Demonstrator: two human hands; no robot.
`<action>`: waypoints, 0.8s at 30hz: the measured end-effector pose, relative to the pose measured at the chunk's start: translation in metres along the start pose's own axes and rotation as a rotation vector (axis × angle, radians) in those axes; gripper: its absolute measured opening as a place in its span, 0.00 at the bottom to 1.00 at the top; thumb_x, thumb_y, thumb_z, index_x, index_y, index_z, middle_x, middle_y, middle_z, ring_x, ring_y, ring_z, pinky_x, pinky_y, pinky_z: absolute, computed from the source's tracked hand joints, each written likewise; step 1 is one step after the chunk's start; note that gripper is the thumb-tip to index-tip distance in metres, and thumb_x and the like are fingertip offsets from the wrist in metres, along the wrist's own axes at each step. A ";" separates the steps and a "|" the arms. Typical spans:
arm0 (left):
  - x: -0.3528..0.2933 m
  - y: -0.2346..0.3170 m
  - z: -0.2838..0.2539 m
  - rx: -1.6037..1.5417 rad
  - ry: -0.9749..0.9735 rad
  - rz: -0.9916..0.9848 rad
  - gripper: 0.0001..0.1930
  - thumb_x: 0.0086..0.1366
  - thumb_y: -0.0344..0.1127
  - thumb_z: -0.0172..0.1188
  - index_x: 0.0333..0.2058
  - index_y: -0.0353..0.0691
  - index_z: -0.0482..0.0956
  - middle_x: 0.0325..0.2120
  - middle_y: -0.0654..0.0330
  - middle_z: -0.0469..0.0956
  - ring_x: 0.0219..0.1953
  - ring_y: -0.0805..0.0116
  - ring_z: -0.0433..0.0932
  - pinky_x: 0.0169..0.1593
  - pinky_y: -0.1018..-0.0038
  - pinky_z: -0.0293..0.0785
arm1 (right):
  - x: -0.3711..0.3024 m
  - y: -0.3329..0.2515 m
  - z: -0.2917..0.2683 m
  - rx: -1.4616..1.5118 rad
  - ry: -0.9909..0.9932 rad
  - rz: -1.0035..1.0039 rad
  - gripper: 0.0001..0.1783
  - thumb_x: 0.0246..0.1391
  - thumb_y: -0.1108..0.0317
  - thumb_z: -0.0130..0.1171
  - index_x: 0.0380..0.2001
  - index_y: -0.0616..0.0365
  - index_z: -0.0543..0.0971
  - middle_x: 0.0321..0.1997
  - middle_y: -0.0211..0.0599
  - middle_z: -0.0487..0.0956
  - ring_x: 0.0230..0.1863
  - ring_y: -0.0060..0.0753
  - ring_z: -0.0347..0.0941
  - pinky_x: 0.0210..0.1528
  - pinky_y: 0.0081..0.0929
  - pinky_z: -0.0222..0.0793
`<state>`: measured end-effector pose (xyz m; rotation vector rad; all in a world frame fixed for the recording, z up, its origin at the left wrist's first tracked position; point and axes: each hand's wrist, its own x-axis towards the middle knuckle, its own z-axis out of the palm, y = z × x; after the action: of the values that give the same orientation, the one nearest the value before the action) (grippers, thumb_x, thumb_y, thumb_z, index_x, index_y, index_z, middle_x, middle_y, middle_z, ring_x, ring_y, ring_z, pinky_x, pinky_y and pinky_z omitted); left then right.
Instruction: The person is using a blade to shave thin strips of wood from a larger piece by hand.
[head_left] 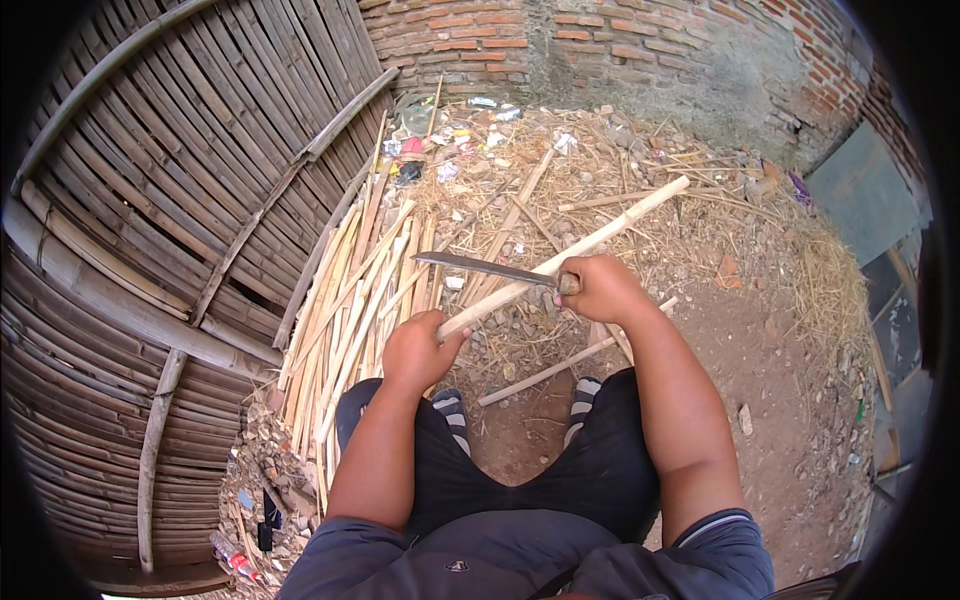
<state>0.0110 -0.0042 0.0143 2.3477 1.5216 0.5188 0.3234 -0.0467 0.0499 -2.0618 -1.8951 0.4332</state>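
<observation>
My left hand (pixel 417 350) is closed around the near end of a long pale strip of split wood or bamboo (pixel 625 220), which slants up to the far right. In my right hand (pixel 603 288) is the wooden handle of a machete (pixel 485 265), its dark blade pointing left. The blade lies across the strip, crossing it near the middle; whether it bites into the strip I cannot tell. My right fingers wrap the handle, just beside the strip. Below the strip, between my feet, a thinner stick (pixel 545 372) lies on the dirt.
A pile of pale split strips (pixel 345 330) lies to my left, beside a bamboo slat wall (pixel 240 190). Straw and wood shavings (pixel 610 150) cover the ground ahead, up to a brick wall (pixel 640 50). Litter (pixel 440 150) lies at the far left; grey panels (pixel 865 195) lean at the right.
</observation>
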 end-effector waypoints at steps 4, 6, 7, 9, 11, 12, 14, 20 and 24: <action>-0.001 -0.003 0.003 -0.006 0.012 0.045 0.23 0.66 0.56 0.71 0.35 0.38 0.85 0.34 0.48 0.85 0.39 0.42 0.85 0.43 0.51 0.80 | 0.003 0.002 0.005 -0.023 -0.047 -0.019 0.21 0.52 0.54 0.78 0.48 0.48 0.87 0.45 0.43 0.88 0.51 0.53 0.85 0.52 0.48 0.80; 0.000 -0.004 0.004 -0.001 0.008 0.035 0.22 0.65 0.56 0.72 0.37 0.40 0.87 0.33 0.49 0.86 0.38 0.44 0.86 0.42 0.52 0.80 | 0.005 0.003 0.008 -0.024 -0.057 -0.032 0.21 0.52 0.55 0.77 0.48 0.47 0.87 0.45 0.43 0.88 0.51 0.52 0.85 0.53 0.48 0.80; 0.000 -0.005 0.004 0.001 0.005 0.031 0.22 0.65 0.56 0.72 0.38 0.41 0.88 0.33 0.49 0.86 0.38 0.44 0.86 0.42 0.52 0.80 | 0.006 0.004 0.011 -0.025 -0.060 -0.041 0.21 0.52 0.55 0.77 0.49 0.47 0.87 0.45 0.43 0.88 0.51 0.52 0.85 0.53 0.48 0.80; 0.000 -0.006 0.006 0.001 0.002 0.043 0.22 0.65 0.56 0.72 0.38 0.41 0.88 0.34 0.49 0.86 0.39 0.44 0.86 0.43 0.52 0.80 | 0.006 0.004 0.013 -0.030 -0.074 -0.047 0.22 0.52 0.55 0.77 0.49 0.47 0.87 0.45 0.43 0.88 0.51 0.52 0.85 0.53 0.48 0.80; -0.001 -0.007 0.006 0.008 -0.010 0.053 0.21 0.65 0.56 0.72 0.39 0.42 0.88 0.35 0.49 0.87 0.40 0.44 0.86 0.44 0.52 0.81 | 0.006 -0.001 0.015 -0.036 -0.095 -0.042 0.22 0.52 0.54 0.78 0.50 0.46 0.87 0.45 0.43 0.88 0.51 0.52 0.85 0.53 0.48 0.80; -0.001 -0.008 0.006 0.013 -0.022 0.057 0.21 0.65 0.56 0.71 0.39 0.42 0.88 0.36 0.49 0.87 0.41 0.45 0.86 0.45 0.52 0.81 | 0.006 -0.002 0.016 -0.049 -0.124 -0.041 0.23 0.52 0.54 0.78 0.50 0.46 0.87 0.45 0.43 0.88 0.51 0.52 0.85 0.53 0.48 0.80; -0.001 -0.009 0.007 0.028 -0.041 0.062 0.21 0.65 0.56 0.71 0.40 0.42 0.88 0.36 0.49 0.87 0.42 0.45 0.86 0.46 0.52 0.81 | 0.007 -0.004 0.018 -0.075 -0.180 -0.039 0.23 0.52 0.54 0.78 0.51 0.46 0.87 0.46 0.44 0.88 0.52 0.52 0.85 0.53 0.48 0.80; 0.000 -0.009 0.007 0.080 -0.090 0.065 0.21 0.64 0.55 0.72 0.41 0.42 0.88 0.37 0.48 0.87 0.43 0.44 0.86 0.47 0.51 0.81 | 0.009 -0.010 0.023 -0.155 -0.242 -0.066 0.23 0.51 0.53 0.78 0.50 0.47 0.87 0.47 0.44 0.88 0.53 0.52 0.85 0.54 0.48 0.81; 0.000 -0.008 0.004 0.083 -0.083 0.060 0.21 0.64 0.54 0.72 0.41 0.42 0.88 0.36 0.48 0.87 0.42 0.43 0.86 0.47 0.50 0.80 | 0.008 -0.012 0.023 -0.155 -0.235 -0.076 0.23 0.51 0.53 0.78 0.50 0.48 0.88 0.47 0.43 0.89 0.53 0.52 0.85 0.54 0.48 0.81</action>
<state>0.0065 -0.0017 0.0074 2.4515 1.4669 0.3739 0.3035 -0.0369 0.0345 -2.1046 -2.1984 0.5472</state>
